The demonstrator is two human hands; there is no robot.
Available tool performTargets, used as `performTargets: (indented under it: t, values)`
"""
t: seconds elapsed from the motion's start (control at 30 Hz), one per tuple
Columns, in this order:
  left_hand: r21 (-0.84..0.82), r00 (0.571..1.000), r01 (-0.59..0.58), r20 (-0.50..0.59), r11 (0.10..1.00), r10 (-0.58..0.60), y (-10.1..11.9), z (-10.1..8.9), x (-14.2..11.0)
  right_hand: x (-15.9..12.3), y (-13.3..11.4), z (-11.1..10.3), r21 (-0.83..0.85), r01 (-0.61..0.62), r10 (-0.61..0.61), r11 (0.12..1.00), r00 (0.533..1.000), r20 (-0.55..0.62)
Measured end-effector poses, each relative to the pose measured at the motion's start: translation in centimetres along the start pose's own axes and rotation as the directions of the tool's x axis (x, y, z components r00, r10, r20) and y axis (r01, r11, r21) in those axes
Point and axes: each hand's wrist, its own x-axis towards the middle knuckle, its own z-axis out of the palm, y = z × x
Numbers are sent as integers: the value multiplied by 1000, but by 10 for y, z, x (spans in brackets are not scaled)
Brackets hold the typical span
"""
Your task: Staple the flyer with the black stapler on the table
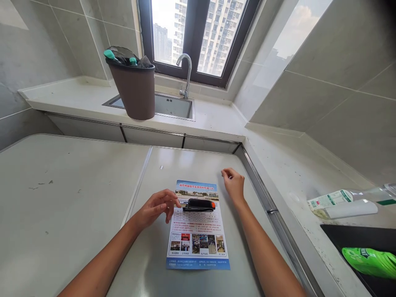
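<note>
A black stapler point(199, 205) with an orange end lies crosswise on a printed flyer point(198, 262), its orange end toward the right. The flyer has blue top and bottom bands, a table and small photos. My left hand point(159, 206) is at the stapler's left end, fingers loosely bent and apart; the index fingertip is at the metal tip there, and I cannot tell if it touches. Off the flyer's upper right, my right hand point(233, 182) hovers over or rests on the table, its fingers curled together. What it may hold is hidden.
The pale table point(77, 198) has a seam and a small white piece point(161, 167). Behind it, a brown bin point(136, 90) with bottles stands before a sink point(175, 106) and tap point(187, 74). A clear bottle point(349, 202) and green bottle point(368, 260) lie on the right counter.
</note>
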Motion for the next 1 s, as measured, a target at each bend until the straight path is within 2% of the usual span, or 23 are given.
performTargets:
  t: [0.07, 0.13, 0.2, 0.33, 0.47, 0.57, 0.63, 0.7, 0.77, 0.8, 0.9, 1.0]
  values:
    - [7, 999, -9, -35, 1000, 9, -1, -2, 1, 20, 39, 8, -9, -151, 150, 989, 989, -15]
    - [14, 997, -17, -76, 1000, 18, -2, -4, 1, 31, 66, 17, -6, -192, 192, 981, 981, -20]
    - [5, 992, -17, -125, 1000, 17, -4, -6, 1, 33, 81, 25, 4, -200, 200, 980, 979, -29]
    - [-6, 963, 31, -268, 1000, -31, -3, -10, 2, 30, 93, 34, 48, -207, 211, 977, 974, -79]
    - [64, 886, 105, -459, 992, -64, -5, -11, 8, 26, 100, 31, 110, -250, 266, 962, 946, -183]
    - [241, 798, 178, -603, 954, 4, -11, -11, 13, 24, 104, 28, 157, -267, 297, 951, 931, -213]
    - [417, 725, 241, -678, 877, 123, -13, -11, 15, 23, 104, 28, 176, -270, 304, 947, 930, -207]
    - [580, 653, 309, -705, 754, 276, -12, -13, 17, 23, 104, 29, 176, -269, 302, 947, 934, -191]
    - [696, 620, 373, -679, 613, 393, -8, -18, 21, 23, 103, 31, 161, -264, 290, 951, 942, -170]
    - [738, 630, 399, -652, 544, 422, -6, -23, 24, 24, 102, 31, 150, -261, 284, 954, 945, -162]
    - [838, 712, 450, -545, 309, 442, 1, -44, 36, 25, 101, 32, 119, -257, 274, 959, 950, -150]
    - [844, 737, 534, -496, 54, 459, 2, -64, 51, 26, 99, 31, 101, -258, 271, 961, 953, -139]
